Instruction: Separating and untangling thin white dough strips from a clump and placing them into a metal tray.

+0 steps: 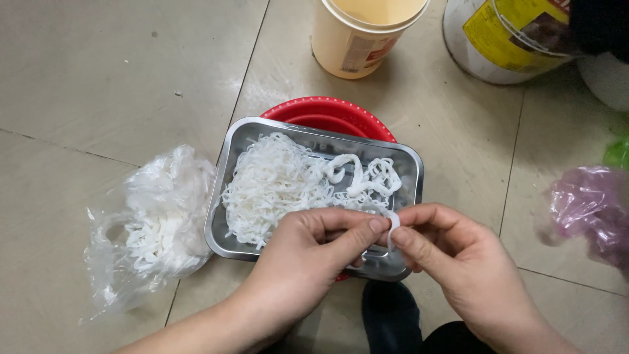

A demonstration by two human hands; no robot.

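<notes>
Pinching: your left hand (314, 246) and right hand (452, 252) both nip one flat white noodle strip (393, 226) between thumb and forefinger, fingertips almost meeting.
Left hand pose: comes in from lower left, palm down, fingers curled, thumb tip pressed on the strip's left side.
Right hand pose: comes in from lower right, knuckles up, fingers folded in, thumb and forefinger closed on the strip's right side.
Strip position: held just over the near right edge of the metal tray (413, 167), a short loop standing between your two hands.
Tray contents: one pile of thin white noodles (275, 183) on the left, a few wider curled strips (367, 177) at the back right.
Under tray: one red bowl (327, 111), rim showing at the far side.
Left of tray: one clear plastic bag (154, 229) on the floor, touching the tray's left edge, more white noodles inside.
Far side: one cream plastic tub (360, 36), one white bucket with yellow label (504, 39), well apart from the tray.
Right edge: one purple plastic bag (593, 210).
Below hands: dark shoe (390, 318), one visible.
Surface: beige tiled floor (98, 78).
Counts: two hands, one tray, one bowl, two bags, two containers.
</notes>
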